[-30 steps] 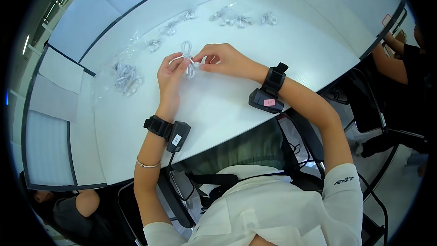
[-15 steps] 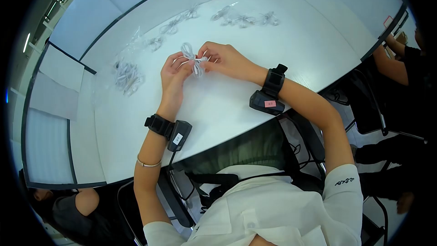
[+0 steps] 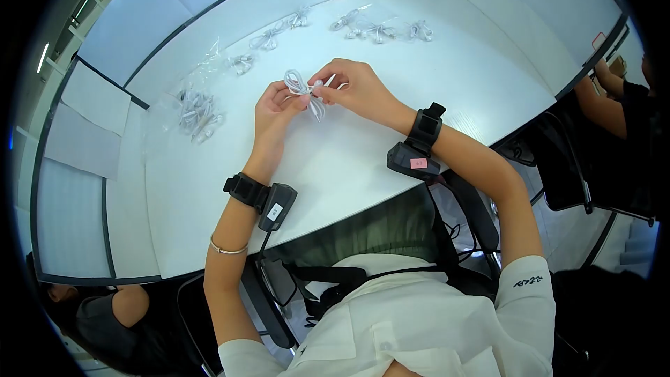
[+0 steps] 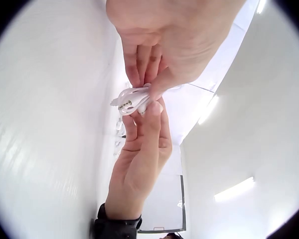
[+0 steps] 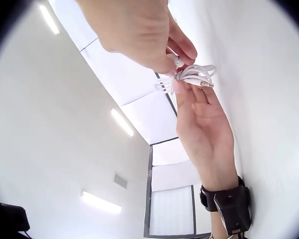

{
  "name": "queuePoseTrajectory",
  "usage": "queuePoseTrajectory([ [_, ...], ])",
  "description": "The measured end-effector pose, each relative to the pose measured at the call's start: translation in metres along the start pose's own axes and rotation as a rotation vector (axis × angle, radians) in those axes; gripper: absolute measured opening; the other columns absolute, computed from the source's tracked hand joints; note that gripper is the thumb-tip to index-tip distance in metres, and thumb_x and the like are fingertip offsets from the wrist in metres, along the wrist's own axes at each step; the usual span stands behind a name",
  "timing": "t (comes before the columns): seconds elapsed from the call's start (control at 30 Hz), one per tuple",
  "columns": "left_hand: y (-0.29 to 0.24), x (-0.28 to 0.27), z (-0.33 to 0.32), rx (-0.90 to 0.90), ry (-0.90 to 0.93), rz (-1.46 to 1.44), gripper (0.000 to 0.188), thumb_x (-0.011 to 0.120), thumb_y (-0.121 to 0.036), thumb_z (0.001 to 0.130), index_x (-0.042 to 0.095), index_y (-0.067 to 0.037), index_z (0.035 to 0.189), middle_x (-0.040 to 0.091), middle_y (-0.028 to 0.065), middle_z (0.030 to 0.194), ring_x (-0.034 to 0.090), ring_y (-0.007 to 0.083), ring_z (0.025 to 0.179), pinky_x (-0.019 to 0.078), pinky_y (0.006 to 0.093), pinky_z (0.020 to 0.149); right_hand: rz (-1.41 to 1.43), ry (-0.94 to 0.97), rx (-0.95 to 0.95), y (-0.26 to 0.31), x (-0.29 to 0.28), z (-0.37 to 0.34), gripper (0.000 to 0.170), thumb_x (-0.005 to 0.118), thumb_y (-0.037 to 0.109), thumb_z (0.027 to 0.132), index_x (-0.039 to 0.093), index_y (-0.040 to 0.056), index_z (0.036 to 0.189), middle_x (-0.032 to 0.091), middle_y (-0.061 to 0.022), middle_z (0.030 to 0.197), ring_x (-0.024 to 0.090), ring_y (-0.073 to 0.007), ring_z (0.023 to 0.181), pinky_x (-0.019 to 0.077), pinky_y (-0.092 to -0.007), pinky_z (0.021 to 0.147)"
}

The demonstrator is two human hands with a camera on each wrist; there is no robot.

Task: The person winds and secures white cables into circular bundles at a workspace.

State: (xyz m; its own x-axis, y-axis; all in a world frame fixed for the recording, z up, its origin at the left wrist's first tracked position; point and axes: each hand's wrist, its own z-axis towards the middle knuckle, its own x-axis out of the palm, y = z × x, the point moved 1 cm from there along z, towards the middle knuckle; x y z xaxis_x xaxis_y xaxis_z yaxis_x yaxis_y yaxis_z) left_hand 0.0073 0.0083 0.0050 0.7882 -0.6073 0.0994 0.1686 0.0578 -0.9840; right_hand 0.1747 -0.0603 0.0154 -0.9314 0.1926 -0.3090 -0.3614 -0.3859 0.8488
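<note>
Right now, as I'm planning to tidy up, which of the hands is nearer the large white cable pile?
Left. The left hand is right of the large white cable pile, not touching it; the right hand is farther right.

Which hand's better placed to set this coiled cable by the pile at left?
Probably the left hand: it pinches the coiled cable and is nearer the cable pile. The right hand also pinches it, but sits farther away.

Smooth white plastic earphone cable (image 3: 300, 84) with a shiny metal plug (image 5: 206, 83).
Smooth tabletop (image 3: 349, 167) with a soft sheen; crinkled, glossy clear plastic film (image 3: 211, 60) far left; near, a matt cloth shirt (image 3: 335, 324) and polished metal bracelet (image 3: 229, 252).
</note>
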Motion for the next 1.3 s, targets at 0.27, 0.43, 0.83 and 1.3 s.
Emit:
queuePoseTrajectory([
  [0.27, -0.001, 0.001, -0.001, -0.032, 0.014, 0.002, 0.032, 0.069, -0.008, 0.077, 0.052, -0.003, 0.104, 0.06, 0.005, 0.099, 0.057, 0.012, 0.094, 0.0436, 0.0255, 0.083, 0.0, 0.028, 0.018, 0.009, 0.0, -0.002, 0.018, 0.063, 0.01, 0.083, 0.058, -0.0001, 0.097, 0.063, -0.0071, 0.079, 0.061, -0.01, 0.067, 0.0482, -0.0224, 0.06],
  [0.43, -0.005, 0.003, -0.003, -0.002, -0.001, 0.011, 0.03, 0.069, -0.007, 0.077, 0.052, -0.004, 0.102, 0.06, 0.0055, 0.1, 0.057, 0.0124, 0.095, 0.0435, 0.0259, 0.084, -0.001, -0.017, -0.113, 0.01, 0.003, 0.0, 0.015, 0.062, 0.008, 0.08, 0.059, 0.0007, 0.093, 0.062, -0.0087, 0.086, 0.059, -0.0145, 0.069, 0.0498, -0.0274, 0.062],
  [0.83, -0.001, 0.0, 0.0, 0.022, 0.025, -0.01, 0.028, 0.068, -0.004, 0.077, 0.052, -0.003, 0.1, 0.059, 0.0067, 0.099, 0.06, 0.0166, 0.096, 0.044, 0.0278, 0.085, 0.063, 0.004, -0.039, 0.0, -0.001, 0.003, 0.015, 0.057, 0.004, 0.085, 0.061, 0.0, 0.098, 0.059, -0.0063, 0.099, 0.059, -0.0136, 0.086, 0.0513, -0.0274, 0.077],
  [1.3, -0.005, 0.002, -0.003, 0.025, -0.008, 0.042, 0.027, 0.068, -0.005, 0.078, 0.052, -0.002, 0.1, 0.061, 0.0064, 0.099, 0.059, 0.0134, 0.092, 0.0452, 0.0266, 0.083, 0.13, 0.1, -0.01, 0.002, -0.004, 0.004, 0.022, 0.054, 0.009, 0.088, 0.064, 0.0018, 0.106, 0.061, -0.0093, 0.101, 0.058, -0.0163, 0.095, 0.0477, -0.0286, 0.083],
])
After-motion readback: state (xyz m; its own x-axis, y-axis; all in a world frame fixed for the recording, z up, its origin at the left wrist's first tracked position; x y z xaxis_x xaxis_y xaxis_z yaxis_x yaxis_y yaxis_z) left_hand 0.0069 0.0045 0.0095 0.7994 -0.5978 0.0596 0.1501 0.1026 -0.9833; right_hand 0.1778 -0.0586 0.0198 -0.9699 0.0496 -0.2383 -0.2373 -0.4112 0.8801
